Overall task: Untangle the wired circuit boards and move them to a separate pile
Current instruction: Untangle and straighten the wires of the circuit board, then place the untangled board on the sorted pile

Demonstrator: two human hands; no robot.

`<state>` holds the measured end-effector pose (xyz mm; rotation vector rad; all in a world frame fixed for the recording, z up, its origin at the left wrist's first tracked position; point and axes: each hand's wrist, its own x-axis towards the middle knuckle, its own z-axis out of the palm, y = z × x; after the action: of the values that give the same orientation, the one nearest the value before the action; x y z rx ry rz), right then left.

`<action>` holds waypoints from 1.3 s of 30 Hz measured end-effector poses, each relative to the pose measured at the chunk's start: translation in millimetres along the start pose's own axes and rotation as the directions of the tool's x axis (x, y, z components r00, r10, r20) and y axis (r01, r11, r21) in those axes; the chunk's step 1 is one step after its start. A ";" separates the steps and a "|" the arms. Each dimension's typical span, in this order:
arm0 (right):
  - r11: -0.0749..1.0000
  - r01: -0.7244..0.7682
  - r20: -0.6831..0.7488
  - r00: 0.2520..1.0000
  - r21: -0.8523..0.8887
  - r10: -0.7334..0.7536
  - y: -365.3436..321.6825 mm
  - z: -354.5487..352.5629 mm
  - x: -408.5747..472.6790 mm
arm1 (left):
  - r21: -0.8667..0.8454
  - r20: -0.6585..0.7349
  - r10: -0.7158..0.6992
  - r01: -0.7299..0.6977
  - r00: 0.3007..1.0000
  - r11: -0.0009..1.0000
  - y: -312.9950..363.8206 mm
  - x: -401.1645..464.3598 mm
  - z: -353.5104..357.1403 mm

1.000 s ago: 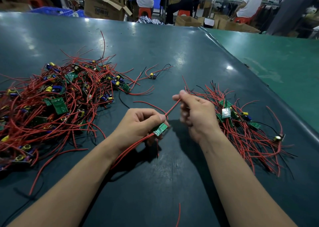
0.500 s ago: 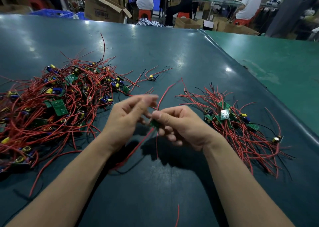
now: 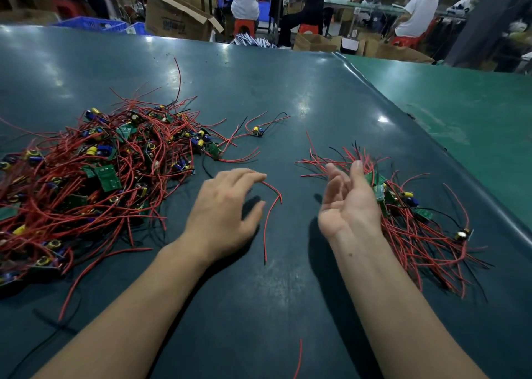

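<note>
left hand [image 3: 227,214]: palm down over the middle of the worktop [image 3: 288,96], fingers loosely spread and holding nothing. A red wire [image 3: 269,220] curves just past its fingertips; can't tell if a fingertip actually touches it. No board visible on that wire from here.

right hand [image 3: 349,203]: palm turned up and in, fingers relaxed and empty, back of the hand right against the sorted pile. Looks to me like a hand that's done dropping something off, but that's a guess.

tangled pile [image 3: 95,177]: big knot of red wires, green boards and yellow and blue parts, toward the left edge of the worktop. Way bigger than the other heap, so I'd say the job is early-ish.

sorted pile [image 3: 417,220]: smaller heap toward the right edge, wires lying roughly the same way, fanned out instead of knotted. Makes sense, keeps them from re-tangling.

stray board [image 3: 257,132]: one little board with its wires, alone between the piles, nearer the far edge. Already loose, easy next grab imo.

why the gap: bare strip down the middle keeps the two heaps apart and gives room to pull wires straight.

containers: none on the worktop, both heaps lie bare on it. Beyond the far edge there's an open cardboard box [image 3: 178,18] and blue crates [image 3: 92,24]; contents not visible.
</note>
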<state>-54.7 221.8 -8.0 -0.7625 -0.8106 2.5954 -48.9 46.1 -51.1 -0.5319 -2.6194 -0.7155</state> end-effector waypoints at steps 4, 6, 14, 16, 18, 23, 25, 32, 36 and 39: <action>0.988 0.019 0.035 0.999 -0.156 -0.014 11.4 0.1 0.3 | 0.171 -0.299 0.007 0.047 0.954 0.984 -0.2 1.1 -9.6; 0.966 0.082 0.079 0.995 -0.245 -0.065 16.5 -0.1 1.1 | 0.272 -0.479 -0.059 0.213 0.876 0.939 -8.1 4.5 -19.7; 0.916 0.136 0.125 0.988 -0.377 -0.095 26.1 -1.9 7.1 | 0.330 -0.455 -0.479 0.642 0.751 0.692 -45.4 5.4 -40.1; 0.923 0.137 0.119 0.988 -0.359 -0.100 23.8 -2.6 8.8 | 0.347 -0.467 -0.433 0.611 0.771 0.712 -48.2 5.6 -39.5; 0.925 0.132 0.132 0.987 -0.355 -0.090 22.6 -2.5 9.1 | 0.327 -0.483 -0.405 0.589 0.776 0.739 -48.7 5.4 -39.1; 0.899 0.170 0.206 0.974 -0.403 -0.092 25.5 -3.4 8.4 | 0.401 -0.428 -0.451 0.611 0.784 0.682 -53.3 7.1 -39.9; 0.890 0.193 0.222 0.969 -0.414 -0.107 26.1 -4.6 8.8 | 0.432 -0.398 -0.454 0.600 0.797 0.674 -55.0 8.3 -38.6; 0.881 0.222 0.228 0.964 -0.419 -0.134 27.4 -7.1 9.6 | 0.232 -0.590 -0.338 0.555 0.733 0.799 -44.6 8.0 -42.5; 0.886 0.233 0.213 0.964 -0.401 -0.158 27.0 -9.2 9.6 | 0.220 -0.733 -0.149 0.438 0.664 0.872 -35.6 6.6 -44.8; 0.888 0.227 0.221 0.964 -0.399 -0.148 26.1 -9.6 8.5 | 0.243 -0.539 -0.323 0.511 0.778 0.825 -38.2 6.9 -34.4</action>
<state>-59.6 209.0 -33.7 -0.5164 -1.4601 2.3636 -63.3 -1.3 -35.8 0.3415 -2.3109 -0.3698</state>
